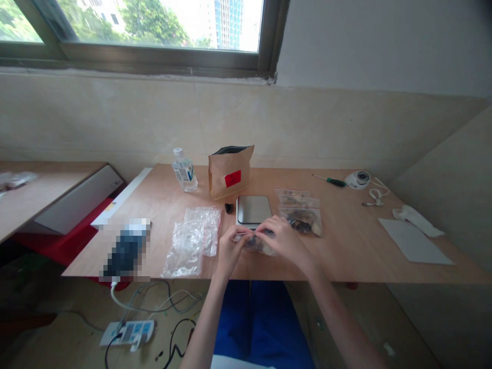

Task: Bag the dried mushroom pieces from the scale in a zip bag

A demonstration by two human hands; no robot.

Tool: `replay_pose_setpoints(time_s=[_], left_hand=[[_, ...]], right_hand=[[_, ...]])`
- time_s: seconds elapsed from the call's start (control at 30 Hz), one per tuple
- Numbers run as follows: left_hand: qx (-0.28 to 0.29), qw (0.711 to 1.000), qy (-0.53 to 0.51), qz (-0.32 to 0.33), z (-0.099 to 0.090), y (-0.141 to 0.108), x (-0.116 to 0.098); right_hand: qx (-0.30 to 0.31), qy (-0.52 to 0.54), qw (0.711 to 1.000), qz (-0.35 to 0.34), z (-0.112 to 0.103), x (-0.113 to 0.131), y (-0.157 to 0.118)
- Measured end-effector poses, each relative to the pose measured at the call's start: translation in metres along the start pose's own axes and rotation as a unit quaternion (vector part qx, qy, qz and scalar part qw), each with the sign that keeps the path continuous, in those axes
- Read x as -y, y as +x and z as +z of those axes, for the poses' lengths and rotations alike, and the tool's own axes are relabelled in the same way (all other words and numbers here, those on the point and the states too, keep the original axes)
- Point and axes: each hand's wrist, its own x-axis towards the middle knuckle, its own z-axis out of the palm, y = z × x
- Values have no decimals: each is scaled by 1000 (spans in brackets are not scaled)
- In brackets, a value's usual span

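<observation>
Both hands meet over a small clear zip bag (257, 246) at the near edge of the table, with something dark and pale inside that I cannot make out. My left hand (232, 248) pinches the bag's top edge on its left side. My right hand (280, 237) pinches the same edge further right. Just beyond them lies a silver-topped scale (254, 209), partly covered by my fingers. A small dark piece (229, 208) sits to the scale's left. Right of the scale are filled zip bags (305, 221) with dark and pale contents.
Flat clear bags (188, 243) lie left of my hands. A brown paper pouch (231, 174) and a water bottle (185, 171) stand behind. A blurred-out phone (126, 251) is at left. Rightward are a screwdriver (335, 182), a white camera (357, 180) and a white sheet (415, 242).
</observation>
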Motion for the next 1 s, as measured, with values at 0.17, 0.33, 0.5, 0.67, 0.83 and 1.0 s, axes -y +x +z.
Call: replay_pose_setpoints(time_s=[0.17, 0.33, 0.5, 0.67, 0.83, 1.0], left_hand=[[1, 999, 31, 34, 1, 3, -1], [-14, 997, 53, 49, 2, 5, 0], [-26, 996, 71, 57, 4, 5, -2], [-30, 996, 64, 50, 5, 3, -5], [-28, 999, 27, 22, 4, 2, -4], [-30, 999, 16, 21, 1, 2, -4]], right_hand=[[1, -92, 994, -55, -2, 3, 4], [11, -205, 972, -114, 4, -2, 7], [17, -222, 968, -120, 7, -3, 4], [23, -199, 974, -108, 8, -1, 3], [16, -177, 978, -113, 8, -3, 5], [8, -140, 985, -101, 3, -9, 2]])
